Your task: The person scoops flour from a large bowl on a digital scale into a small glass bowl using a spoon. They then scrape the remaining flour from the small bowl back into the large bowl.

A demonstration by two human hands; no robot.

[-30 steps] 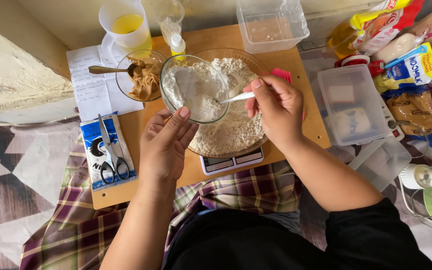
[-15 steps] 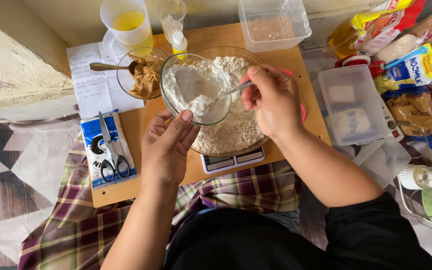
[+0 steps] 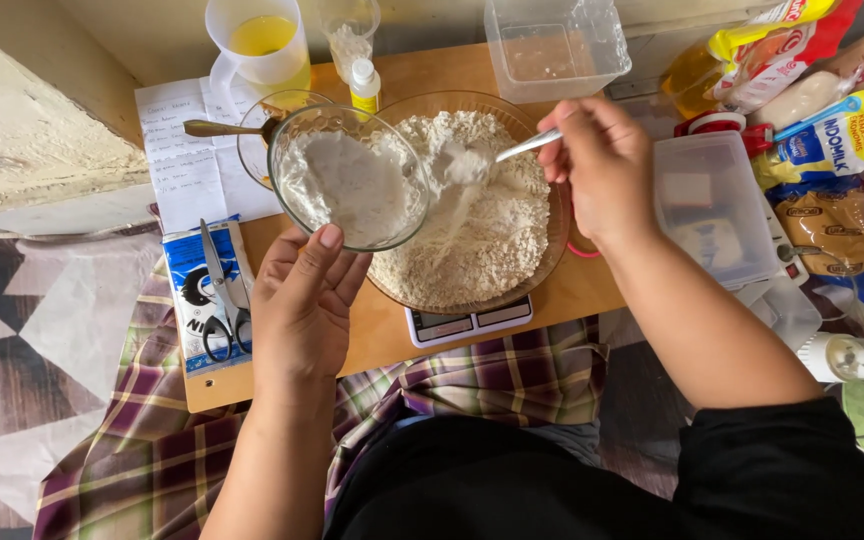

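My left hand [image 3: 302,305] grips a small glass bowl [image 3: 347,190] of white powder, tilted above the left rim of a large glass bowl [image 3: 542,262] heaped with flour. A metal spoon [image 3: 512,150] is held in my right hand [image 3: 602,165] over the flour, and white powder falls from its tip onto the heap. The large bowl sits on a white kitchen scale [image 3: 470,322] on a low wooden board [image 3: 392,340].
Scissors [image 3: 220,300] lie on a blue packet at the board's left. Behind are a yellow-filled jug [image 3: 262,45], a small bottle [image 3: 365,85], a brown-filled bowl with a spoon [image 3: 217,128], a sheet of paper [image 3: 187,165] and clear tubs [image 3: 552,45]. Food packets [image 3: 822,150] crowd the right.
The small glass bowl has shifted left and tipped more steeply. The spoon has lifted out of it and now drops powder onto the flour heap.
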